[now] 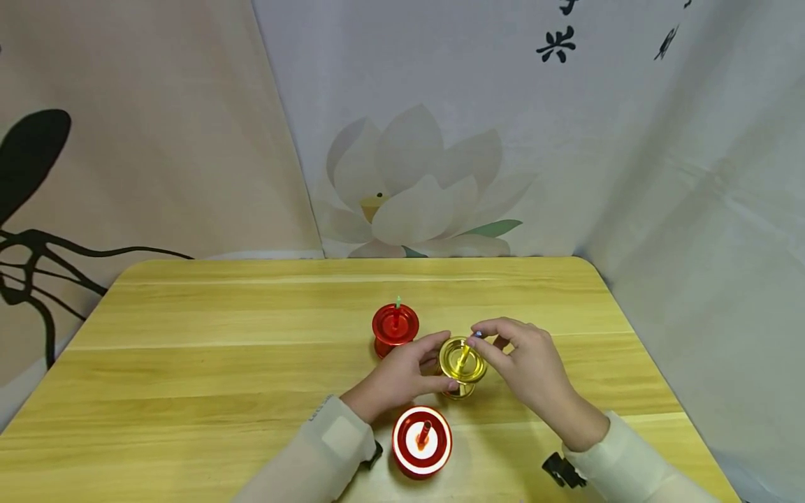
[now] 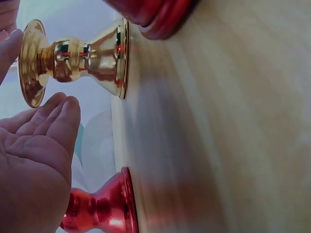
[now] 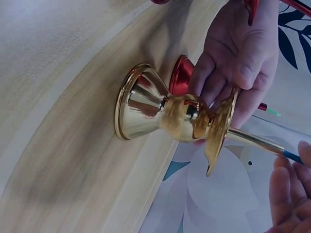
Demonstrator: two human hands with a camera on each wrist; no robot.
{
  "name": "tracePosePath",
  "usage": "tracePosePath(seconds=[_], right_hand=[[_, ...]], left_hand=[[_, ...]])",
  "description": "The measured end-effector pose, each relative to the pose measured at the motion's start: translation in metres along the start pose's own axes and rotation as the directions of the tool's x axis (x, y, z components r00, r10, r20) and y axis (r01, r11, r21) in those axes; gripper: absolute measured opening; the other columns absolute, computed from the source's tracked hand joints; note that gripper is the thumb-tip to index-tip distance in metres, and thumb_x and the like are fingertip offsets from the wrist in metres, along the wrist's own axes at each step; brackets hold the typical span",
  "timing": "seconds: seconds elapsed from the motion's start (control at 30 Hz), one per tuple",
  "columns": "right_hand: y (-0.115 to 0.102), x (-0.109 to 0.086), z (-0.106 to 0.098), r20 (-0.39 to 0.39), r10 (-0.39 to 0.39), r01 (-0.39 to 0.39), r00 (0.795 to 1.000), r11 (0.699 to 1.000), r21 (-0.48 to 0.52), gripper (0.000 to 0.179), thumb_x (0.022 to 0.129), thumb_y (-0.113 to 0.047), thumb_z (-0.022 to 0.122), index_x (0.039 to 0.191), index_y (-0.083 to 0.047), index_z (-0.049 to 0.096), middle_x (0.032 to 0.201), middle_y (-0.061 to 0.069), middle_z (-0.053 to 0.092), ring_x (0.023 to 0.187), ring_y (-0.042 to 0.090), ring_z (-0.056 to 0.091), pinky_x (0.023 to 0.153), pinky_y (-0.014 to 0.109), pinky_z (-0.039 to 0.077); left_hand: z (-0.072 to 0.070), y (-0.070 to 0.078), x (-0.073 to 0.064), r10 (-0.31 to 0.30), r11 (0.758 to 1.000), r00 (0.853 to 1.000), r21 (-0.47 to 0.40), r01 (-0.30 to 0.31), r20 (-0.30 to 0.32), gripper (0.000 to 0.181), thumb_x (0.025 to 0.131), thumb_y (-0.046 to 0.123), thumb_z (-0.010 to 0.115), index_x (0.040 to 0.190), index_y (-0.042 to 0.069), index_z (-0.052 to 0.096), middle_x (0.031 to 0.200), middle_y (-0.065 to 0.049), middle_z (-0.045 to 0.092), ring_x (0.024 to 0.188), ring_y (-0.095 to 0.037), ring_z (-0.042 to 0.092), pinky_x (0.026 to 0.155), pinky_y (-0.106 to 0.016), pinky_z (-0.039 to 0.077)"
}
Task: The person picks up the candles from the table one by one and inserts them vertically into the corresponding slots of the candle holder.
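Observation:
A gold candlestick (image 1: 462, 360) with a wide dish stands upright on the table in the head view. A thin gold rod (image 3: 255, 140) rises from the middle of its dish and ends in a blue tip (image 3: 292, 156). My left hand (image 1: 402, 370) curves around the dish from the left, thumb at the near rim and fingers on the far side. At the top of the rod, my right hand (image 1: 528, 363) pinches the blue tip between thumb and forefinger. The left wrist view shows the gold candlestick's stem (image 2: 73, 59) beside my left fingers.
A red candlestick (image 1: 395, 327) with a green-tipped rod stands behind my left hand. Nearer me is another red candlestick (image 1: 421, 457) with a white ring in its dish. The wooden table (image 1: 220, 391) meets a printed cloth backdrop (image 1: 428, 140) along its far edge.

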State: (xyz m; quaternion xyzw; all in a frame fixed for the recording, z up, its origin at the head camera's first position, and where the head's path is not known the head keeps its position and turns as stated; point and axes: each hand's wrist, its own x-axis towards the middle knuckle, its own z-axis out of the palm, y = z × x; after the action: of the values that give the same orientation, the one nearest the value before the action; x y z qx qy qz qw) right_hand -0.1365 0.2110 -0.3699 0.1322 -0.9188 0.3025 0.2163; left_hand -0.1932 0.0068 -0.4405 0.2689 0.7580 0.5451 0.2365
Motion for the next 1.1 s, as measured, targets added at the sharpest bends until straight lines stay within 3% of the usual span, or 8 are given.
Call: tracePosePath(seconds=[0.23, 0.6, 1.1], right_hand=[[-0.002, -0.005, -0.001, 0.014, 0.023, -0.023, 1.0, 1.0, 0.0, 0.014, 0.083, -0.014, 0.083, 0.095, -0.014, 0.077, 0.088, -0.009, 0.074, 0.071, 0.008, 0.062, 0.056, 0.024, 0.049], [0.002, -0.016, -0.002, 0.013, 0.03, -0.03, 0.999, 1.0, -0.001, 0.014, 0.082, -0.012, 0.084, 0.094, -0.015, 0.077, 0.088, -0.009, 0.074, 0.07, 0.006, 0.061, 0.057, 0.025, 0.049], [0.008, -0.04, -0.01, 0.075, 0.054, -0.053, 0.996, 0.999, -0.011, 0.013, 0.083, -0.012, 0.083, 0.084, -0.022, 0.076, 0.077, -0.019, 0.067, 0.067, 0.0, 0.055, 0.053, 0.021, 0.045]], left_hand=[[-0.002, -0.001, -0.009, 0.003, 1.0, 1.0, -0.009, -0.003, -0.009, 0.083, 0.086, 0.024, 0.082, 0.154, 0.006, 0.039, 0.155, -0.009, 0.043, 0.135, -0.023, 0.051, 0.108, -0.031, 0.044], [-0.008, -0.009, -0.023, 0.002, 0.999, 1.0, -0.044, -0.002, -0.007, 0.08, 0.088, 0.019, 0.079, 0.155, 0.007, 0.036, 0.151, 0.0, 0.049, 0.138, -0.022, 0.048, 0.111, -0.035, 0.041], [-0.022, -0.009, -0.047, 0.005, 0.998, 0.999, -0.054, -0.008, -0.052, 0.077, 0.09, 0.018, 0.078, 0.154, 0.007, 0.037, 0.153, -0.005, 0.047, 0.139, -0.02, 0.046, 0.112, -0.032, 0.04]])
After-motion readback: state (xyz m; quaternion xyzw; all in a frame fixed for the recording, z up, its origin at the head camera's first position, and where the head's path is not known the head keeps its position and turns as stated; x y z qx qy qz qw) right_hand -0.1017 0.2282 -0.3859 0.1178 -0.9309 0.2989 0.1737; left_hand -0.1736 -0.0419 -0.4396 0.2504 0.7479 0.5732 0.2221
